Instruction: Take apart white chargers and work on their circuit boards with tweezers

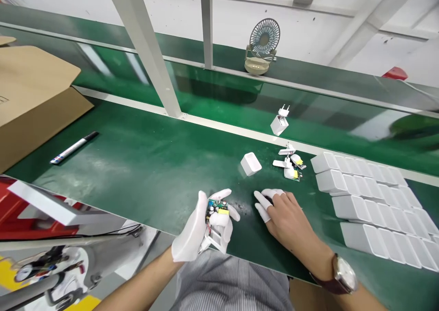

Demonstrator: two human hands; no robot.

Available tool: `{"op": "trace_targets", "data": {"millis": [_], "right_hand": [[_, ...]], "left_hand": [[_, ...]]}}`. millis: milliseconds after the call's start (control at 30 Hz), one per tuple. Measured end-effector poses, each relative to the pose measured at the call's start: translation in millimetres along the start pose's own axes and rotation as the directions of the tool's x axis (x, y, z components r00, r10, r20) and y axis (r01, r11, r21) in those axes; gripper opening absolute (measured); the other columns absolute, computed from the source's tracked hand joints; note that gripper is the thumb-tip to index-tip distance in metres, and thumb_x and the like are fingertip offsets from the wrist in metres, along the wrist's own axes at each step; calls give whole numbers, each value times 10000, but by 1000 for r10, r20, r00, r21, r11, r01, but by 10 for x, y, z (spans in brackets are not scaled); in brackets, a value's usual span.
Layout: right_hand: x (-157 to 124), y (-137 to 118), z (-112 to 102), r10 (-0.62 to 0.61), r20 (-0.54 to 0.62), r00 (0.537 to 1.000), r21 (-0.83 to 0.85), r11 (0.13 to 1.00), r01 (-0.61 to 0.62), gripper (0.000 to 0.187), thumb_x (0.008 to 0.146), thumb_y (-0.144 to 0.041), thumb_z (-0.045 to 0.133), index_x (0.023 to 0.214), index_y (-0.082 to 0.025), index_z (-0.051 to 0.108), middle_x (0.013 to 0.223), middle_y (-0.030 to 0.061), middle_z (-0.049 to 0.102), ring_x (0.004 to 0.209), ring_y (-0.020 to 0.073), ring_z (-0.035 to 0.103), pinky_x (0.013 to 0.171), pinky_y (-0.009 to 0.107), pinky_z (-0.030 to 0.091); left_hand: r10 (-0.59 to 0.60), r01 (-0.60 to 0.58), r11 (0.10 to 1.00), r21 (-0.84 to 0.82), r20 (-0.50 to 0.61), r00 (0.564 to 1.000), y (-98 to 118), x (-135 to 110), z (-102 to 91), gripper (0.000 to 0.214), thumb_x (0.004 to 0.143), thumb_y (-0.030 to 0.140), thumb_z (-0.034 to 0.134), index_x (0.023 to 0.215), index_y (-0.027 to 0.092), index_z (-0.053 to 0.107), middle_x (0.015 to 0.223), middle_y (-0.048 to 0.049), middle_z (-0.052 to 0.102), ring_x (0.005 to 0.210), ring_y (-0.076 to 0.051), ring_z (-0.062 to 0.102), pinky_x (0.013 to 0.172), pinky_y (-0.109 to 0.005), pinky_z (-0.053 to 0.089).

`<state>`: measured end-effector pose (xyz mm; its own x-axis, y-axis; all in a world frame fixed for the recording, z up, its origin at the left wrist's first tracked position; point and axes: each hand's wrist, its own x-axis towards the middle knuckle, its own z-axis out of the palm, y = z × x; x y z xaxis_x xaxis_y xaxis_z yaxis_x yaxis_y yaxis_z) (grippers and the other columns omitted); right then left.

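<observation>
My left hand (195, 233), in a white glove, is closed around a small charger circuit board (218, 212) with a yellow transformer and white plastic parts. It holds the board near the table's front edge. My right hand (283, 212), with white finger cots on several fingers, rests on the green table with its fingers stretched out and nothing in them. Beyond the two hands lies an empty white plastic housing (251, 164). Loose circuit boards with white plug parts (290, 167) lie further back to the right.
Rows of white housings (366, 201) stand at the right. A white housing with a two-pin plug (280, 122) is at the back rail. A marker (74, 147) and a cardboard box (37, 96) are at the left. A small fan (263, 43) stands on the shelf behind a metal post (154, 59).
</observation>
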<state>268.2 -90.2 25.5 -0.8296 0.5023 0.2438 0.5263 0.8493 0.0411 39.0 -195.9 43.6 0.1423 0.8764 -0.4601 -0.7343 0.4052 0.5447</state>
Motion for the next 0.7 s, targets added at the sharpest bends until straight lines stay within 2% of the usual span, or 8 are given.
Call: {"op": "trace_targets", "data": {"millis": [133,267,433,533,567,600,633,700], "right_hand": [[299,-89,23,-17,58,998,-13,1000,18,129,874,-106,567,813,-151,671,912,130,603,796,266,492,733,397,404],[481,-132,58,-24,91,996,-38,999,28,111,824,-81,596,780,-163,656,837,106,585,763,253,485,707,388,379],[531,-145,103,-52,138,989,-14,998,55,157,817,-54,569,735,-168,639,818,103,590,745,248,504,684,395,375],[509,-142,111,21,123,992,201,978,-46,199,871,-67,502,794,-152,665,851,117,619,793,253,536,733,410,409],[495,-141,102,98,125,987,344,929,-135,209,909,-99,482,882,-146,684,878,114,630,814,247,547,755,408,424],[478,-140,86,190,154,970,510,826,-242,221,948,-149,470,989,-149,688,896,103,638,817,233,555,761,397,439],[459,-140,64,274,218,937,666,660,-348,234,978,-213,474,1087,-163,675,894,84,642,801,214,561,750,377,450],[415,-143,6,349,396,849,842,231,-487,270,985,-331,530,1191,-197,642,833,36,633,747,175,557,711,331,448]], "left_hand": [[-23,22,999,-43,-7,1000,37,37,23,825,924,749,309,1434,115,448,728,-87,690,448,-144,582,395,-226,421],[-39,39,999,5,-16,999,33,44,24,880,923,770,220,1361,65,512,532,-55,624,381,-151,536,361,-215,369],[-12,13,998,65,-24,1000,9,33,24,854,942,745,204,1411,78,457,536,-68,641,363,-154,525,351,-211,368],[-14,16,998,65,-32,999,8,27,19,837,936,749,241,1418,97,452,595,-74,660,406,-159,556,381,-225,415],[-20,22,999,48,-40,999,11,27,17,827,934,749,262,1413,104,460,626,-76,668,420,-156,563,389,-227,421],[-29,31,999,24,-49,998,14,27,16,815,933,747,286,1404,109,471,655,-77,672,433,-151,567,394,-225,421],[-38,38,999,-3,-55,998,19,27,17,804,931,745,310,1394,111,484,681,-77,674,444,-147,569,398,-223,416],[-50,48,998,-46,-46,998,31,26,23,798,923,746,348,1373,107,508,688,-69,664,457,-143,567,402,-221,402]]}}
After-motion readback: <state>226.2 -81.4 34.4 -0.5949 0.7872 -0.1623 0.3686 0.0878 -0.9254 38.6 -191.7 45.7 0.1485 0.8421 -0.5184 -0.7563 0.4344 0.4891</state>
